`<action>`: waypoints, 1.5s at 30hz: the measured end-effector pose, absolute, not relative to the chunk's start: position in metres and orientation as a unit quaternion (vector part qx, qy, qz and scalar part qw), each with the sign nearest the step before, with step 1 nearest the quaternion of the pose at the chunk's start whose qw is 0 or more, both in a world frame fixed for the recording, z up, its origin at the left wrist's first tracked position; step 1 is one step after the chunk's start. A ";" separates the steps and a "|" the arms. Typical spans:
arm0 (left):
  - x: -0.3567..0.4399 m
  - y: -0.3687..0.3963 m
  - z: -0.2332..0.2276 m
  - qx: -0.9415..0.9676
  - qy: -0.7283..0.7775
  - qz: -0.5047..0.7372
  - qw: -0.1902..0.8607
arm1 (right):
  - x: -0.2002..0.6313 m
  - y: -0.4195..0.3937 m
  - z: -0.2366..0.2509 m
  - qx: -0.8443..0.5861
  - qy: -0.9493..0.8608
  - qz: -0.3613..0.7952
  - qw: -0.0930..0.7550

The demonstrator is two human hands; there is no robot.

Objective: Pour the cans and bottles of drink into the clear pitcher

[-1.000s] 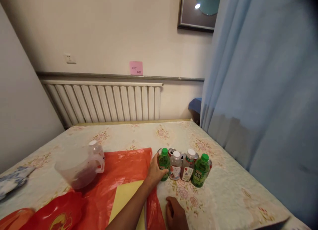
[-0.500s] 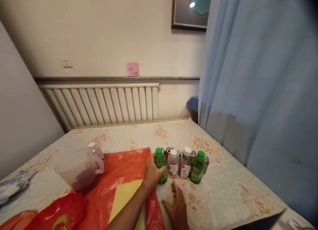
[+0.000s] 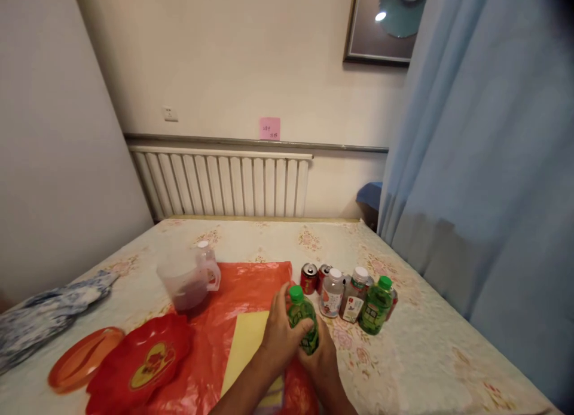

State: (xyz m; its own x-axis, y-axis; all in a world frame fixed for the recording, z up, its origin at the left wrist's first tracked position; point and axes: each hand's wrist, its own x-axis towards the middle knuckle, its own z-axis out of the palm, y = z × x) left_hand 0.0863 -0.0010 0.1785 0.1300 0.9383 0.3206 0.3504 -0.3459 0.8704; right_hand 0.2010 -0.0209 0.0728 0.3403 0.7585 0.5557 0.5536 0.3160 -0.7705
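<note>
A green plastic bottle with a green cap [image 3: 304, 310] is held between both hands, lifted off the table and tilted slightly. My left hand [image 3: 278, 331] grips its left side, with the thumb across the front. Around the lower right of the bottle closes my right hand [image 3: 321, 356], its fingers partly hidden. Just to the right stand a clear bottle with a white cap [image 3: 330, 298], a brownish bottle with a white cap [image 3: 354, 301] and a second green bottle [image 3: 375, 310]. Behind them are several drink cans, including a dark red can [image 3: 308, 278].
Left on the flowered tablecloth [image 3: 426, 337] are an orange plastic sheet [image 3: 251, 277], a yellow cloth [image 3: 244, 337], a translucent jug [image 3: 182, 283], a white-capped bottle [image 3: 205, 253], a red scalloped tray [image 3: 134, 349], an orange oval dish [image 3: 83, 358] and a blue-white cloth [image 3: 54, 307].
My left hand has brought the green bottle away from the row, toward me. My right hand, open before, has closed on it too. The camera view has swung left.
</note>
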 end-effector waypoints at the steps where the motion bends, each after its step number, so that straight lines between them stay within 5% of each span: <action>1: 0.077 -0.002 0.184 0.696 0.463 0.469 0.287 | 0.199 -0.021 0.076 -0.568 -0.585 0.094 0.572; 6: 0.029 -0.002 0.207 0.755 0.433 0.465 0.161 | 0.183 -0.013 0.088 -0.503 -0.676 0.126 0.524; 14: -0.035 -0.003 0.198 0.609 0.523 0.579 0.143 | 0.151 0.025 0.101 -0.451 -0.758 0.101 0.461; 21: -0.086 0.009 0.121 0.408 0.572 0.606 0.373 | 0.120 0.094 0.163 -0.401 -0.831 0.040 0.384; 30: -0.111 -0.011 0.022 0.256 0.351 0.590 0.681 | 0.062 0.163 0.245 -0.427 -0.873 -0.175 0.159; 45: -0.112 -0.021 0.035 0.257 0.284 0.559 0.736 | 0.008 0.184 0.306 -0.321 -0.878 -0.355 0.031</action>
State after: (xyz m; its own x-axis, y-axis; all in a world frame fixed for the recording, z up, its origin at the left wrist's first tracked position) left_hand -0.1116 -0.0207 0.0354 0.2144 0.9680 -0.1304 -0.6757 0.2435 0.6958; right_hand 0.0075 0.1842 0.3064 -0.7923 0.5413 0.2814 0.5847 0.5420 0.6037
